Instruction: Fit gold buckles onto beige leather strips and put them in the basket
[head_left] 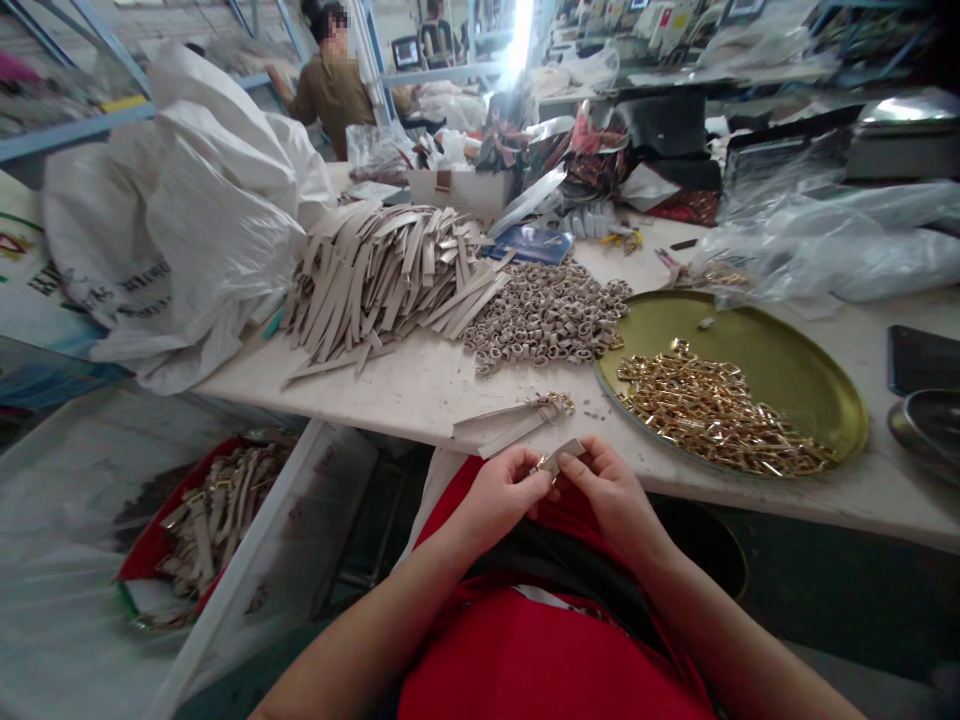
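Note:
Close to my body, at the table's front edge, both hands meet on one beige strap (564, 455) with a gold buckle (541, 463) at its left end. My left hand (510, 492) pinches the buckle end. My right hand (604, 482) is closed on the strap's other part, thumb on top. Just beyond them lie a couple of beige straps (517, 428) with gold buckles at one end. A gold-coloured round tray (780, 345) to the right bears a heap of gold buckles (720, 405). Small beige loops (547, 315) are piled behind my hands.
A big pile of beige straps (382, 275) covers the table's left part, next to a white sack (202, 210). Below left, a red-lined container (161, 530) holds buckled straps. Plastic bags (840, 240) and a dark phone-like object (922, 360) lie right. Another person (334, 85) is at the back.

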